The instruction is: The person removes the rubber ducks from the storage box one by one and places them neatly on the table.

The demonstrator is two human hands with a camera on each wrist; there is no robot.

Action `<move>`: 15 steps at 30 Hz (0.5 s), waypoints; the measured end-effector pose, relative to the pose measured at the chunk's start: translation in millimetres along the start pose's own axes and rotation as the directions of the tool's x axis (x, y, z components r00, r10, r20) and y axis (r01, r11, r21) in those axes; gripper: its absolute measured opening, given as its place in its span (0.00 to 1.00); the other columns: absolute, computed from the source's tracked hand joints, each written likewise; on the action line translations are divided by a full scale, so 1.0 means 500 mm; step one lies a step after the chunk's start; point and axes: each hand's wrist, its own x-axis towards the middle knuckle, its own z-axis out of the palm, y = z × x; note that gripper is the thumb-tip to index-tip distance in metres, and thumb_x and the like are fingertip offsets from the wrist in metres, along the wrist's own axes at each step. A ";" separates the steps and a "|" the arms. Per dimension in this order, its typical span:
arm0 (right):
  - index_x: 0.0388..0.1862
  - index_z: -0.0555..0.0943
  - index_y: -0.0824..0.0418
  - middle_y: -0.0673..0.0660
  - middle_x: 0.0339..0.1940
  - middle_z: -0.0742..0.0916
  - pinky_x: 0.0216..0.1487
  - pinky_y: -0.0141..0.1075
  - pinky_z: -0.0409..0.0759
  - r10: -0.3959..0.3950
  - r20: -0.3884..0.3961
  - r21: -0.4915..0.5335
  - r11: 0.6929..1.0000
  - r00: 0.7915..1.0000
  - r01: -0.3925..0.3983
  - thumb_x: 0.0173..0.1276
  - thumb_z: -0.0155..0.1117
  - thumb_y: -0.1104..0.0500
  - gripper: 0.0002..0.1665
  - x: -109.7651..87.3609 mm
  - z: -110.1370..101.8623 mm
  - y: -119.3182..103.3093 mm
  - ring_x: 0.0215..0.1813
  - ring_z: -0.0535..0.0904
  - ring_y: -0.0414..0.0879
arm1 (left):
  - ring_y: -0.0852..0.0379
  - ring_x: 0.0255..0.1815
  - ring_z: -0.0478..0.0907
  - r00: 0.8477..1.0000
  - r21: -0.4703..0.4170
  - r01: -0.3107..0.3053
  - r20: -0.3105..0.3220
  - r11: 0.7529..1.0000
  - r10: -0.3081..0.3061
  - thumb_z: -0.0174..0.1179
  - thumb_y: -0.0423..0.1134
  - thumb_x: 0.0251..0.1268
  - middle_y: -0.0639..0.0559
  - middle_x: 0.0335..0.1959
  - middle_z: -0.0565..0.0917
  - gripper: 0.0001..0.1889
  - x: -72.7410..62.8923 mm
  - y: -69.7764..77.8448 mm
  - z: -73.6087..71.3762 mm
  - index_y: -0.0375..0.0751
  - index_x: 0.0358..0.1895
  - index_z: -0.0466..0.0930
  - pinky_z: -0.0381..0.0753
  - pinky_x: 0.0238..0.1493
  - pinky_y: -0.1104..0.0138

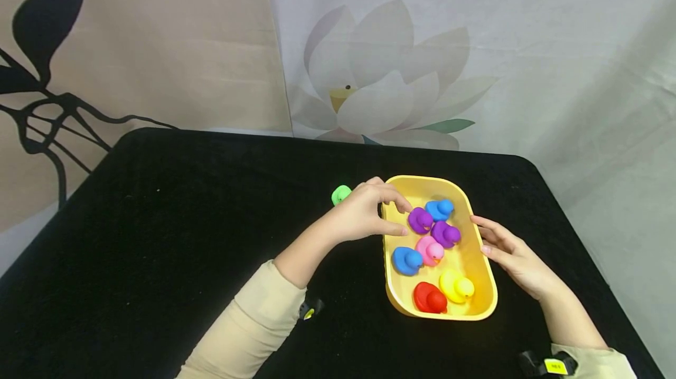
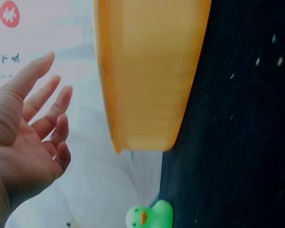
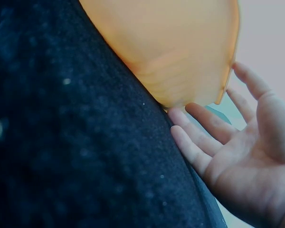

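Note:
A yellow plastic tub (image 1: 477,303) stands on the black table, holding several rubber ducks: purple ducks (image 1: 420,220), blue ducks (image 1: 406,261), a pink duck (image 1: 430,250), a red duck (image 1: 430,297) and a yellow duck (image 1: 456,286). My left hand (image 1: 364,212) hovers over the tub's left rim, thumb and fingers spread near a purple duck; its palm is empty in the left wrist view. Against the tub's right side rests my right hand (image 1: 512,259), fingers loosely extended, thumb tip at the rim. Partly hidden behind the left hand is a green duck (image 1: 340,194), outside the tub.
The black-covered table (image 1: 158,238) extends far to the left of the tub. Behind its back edge hangs a pale cloth backdrop (image 1: 570,74) printed with a lotus flower. Both sleeves have a dark wrist device (image 1: 549,364).

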 end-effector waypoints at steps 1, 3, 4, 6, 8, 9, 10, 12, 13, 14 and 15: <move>0.73 0.56 0.65 0.42 0.60 0.76 0.51 0.32 0.76 0.001 0.000 0.001 1.000 1.000 -0.001 0.75 0.45 0.68 0.30 0.000 0.000 0.000 0.57 0.76 0.37 | 0.56 0.47 0.69 1.000 0.010 -0.005 0.016 1.000 0.005 0.73 0.45 0.50 0.60 0.41 0.83 0.18 0.001 0.003 0.004 0.44 0.45 0.85 0.69 0.47 0.64; 0.73 0.56 0.65 0.42 0.60 0.76 0.51 0.32 0.76 0.003 0.000 0.002 1.000 1.000 -0.003 0.75 0.45 0.68 0.30 0.000 -0.001 0.000 0.56 0.76 0.38 | 0.59 0.47 0.68 0.999 0.034 -0.013 0.045 0.999 0.011 0.73 0.46 0.50 0.61 0.41 0.83 0.19 0.001 0.009 0.012 0.45 0.46 0.85 0.66 0.49 0.64; 0.73 0.56 0.64 0.42 0.59 0.76 0.51 0.32 0.76 0.004 0.001 0.003 1.000 1.000 -0.004 0.75 0.45 0.68 0.30 0.001 -0.002 -0.001 0.56 0.76 0.38 | 0.61 0.48 0.67 0.998 0.039 -0.015 0.059 0.999 0.013 0.73 0.46 0.50 0.61 0.41 0.84 0.19 0.001 0.012 0.015 0.45 0.46 0.85 0.65 0.51 0.63; 0.73 0.56 0.65 0.43 0.59 0.76 0.51 0.32 0.76 0.003 0.003 0.005 1.000 1.000 -0.003 0.75 0.45 0.68 0.29 0.001 -0.002 -0.001 0.56 0.76 0.38 | 0.62 0.49 0.67 0.996 0.047 -0.012 0.084 0.999 0.008 0.73 0.47 0.50 0.62 0.42 0.83 0.18 0.002 0.014 0.022 0.47 0.46 0.85 0.63 0.53 0.63; 0.73 0.56 0.65 0.43 0.59 0.76 0.51 0.32 0.76 0.002 0.007 0.006 1.000 1.000 -0.002 0.75 0.45 0.68 0.29 0.002 -0.003 -0.002 0.56 0.76 0.38 | 0.60 0.49 0.68 0.994 0.055 -0.017 0.106 0.998 0.011 0.73 0.47 0.50 0.63 0.41 0.83 0.18 0.003 0.014 0.030 0.47 0.45 0.85 0.62 0.54 0.63; 0.73 0.56 0.65 0.43 0.60 0.76 0.51 0.32 0.76 0.001 0.008 0.006 1.000 1.000 -0.001 0.75 0.45 0.68 0.29 0.002 -0.003 -0.002 0.56 0.76 0.39 | 0.60 0.49 0.68 0.993 0.061 -0.017 0.116 0.998 0.010 0.73 0.47 0.50 0.63 0.41 0.83 0.17 0.003 0.014 0.034 0.48 0.45 0.85 0.62 0.54 0.63; 0.73 0.56 0.65 0.43 0.60 0.76 0.51 0.32 0.76 0.001 0.009 0.006 1.000 1.000 -0.001 0.75 0.45 0.68 0.30 0.002 -0.003 -0.002 0.56 0.76 0.39 | 0.59 0.49 0.69 0.992 0.061 -0.022 0.126 0.998 0.014 0.73 0.47 0.50 0.62 0.41 0.83 0.17 0.004 0.014 0.037 0.47 0.44 0.85 0.61 0.54 0.62; 0.74 0.56 0.65 0.43 0.60 0.76 0.51 0.32 0.76 0.001 0.008 0.003 1.000 1.000 -0.001 0.75 0.45 0.68 0.30 0.001 -0.003 -0.003 0.56 0.76 0.39 | 0.59 0.48 0.69 0.989 0.070 -0.030 0.144 0.997 0.020 0.73 0.47 0.51 0.62 0.40 0.83 0.17 0.005 0.013 0.045 0.47 0.44 0.85 0.61 0.54 0.62; 0.74 0.55 0.64 0.43 0.60 0.76 0.51 0.32 0.76 0.002 0.008 0.003 1.000 1.000 -0.002 0.75 0.45 0.68 0.30 0.001 -0.003 -0.003 0.56 0.76 0.39 | 0.60 0.48 0.69 0.988 0.073 -0.032 0.152 0.997 0.020 0.72 0.47 0.51 0.61 0.40 0.83 0.17 0.005 0.012 0.048 0.47 0.44 0.85 0.61 0.55 0.62; 0.74 0.55 0.64 0.43 0.60 0.76 0.51 0.32 0.76 0.002 0.007 0.003 1.000 1.000 -0.002 0.75 0.45 0.68 0.30 0.001 -0.003 -0.003 0.56 0.77 0.39 | 0.61 0.48 0.68 0.987 0.079 -0.035 0.159 0.996 0.022 0.72 0.47 0.51 0.61 0.40 0.83 0.17 0.005 0.012 0.052 0.47 0.45 0.85 0.61 0.55 0.62; 0.74 0.55 0.64 0.43 0.60 0.76 0.51 0.32 0.76 0.003 0.007 0.002 1.000 1.000 -0.003 0.75 0.45 0.68 0.30 0.000 -0.003 -0.002 0.56 0.76 0.39 | 0.62 0.48 0.68 0.986 0.086 -0.038 0.167 0.996 0.023 0.72 0.47 0.51 0.61 0.40 0.83 0.17 0.006 0.012 0.056 0.48 0.45 0.86 0.61 0.55 0.62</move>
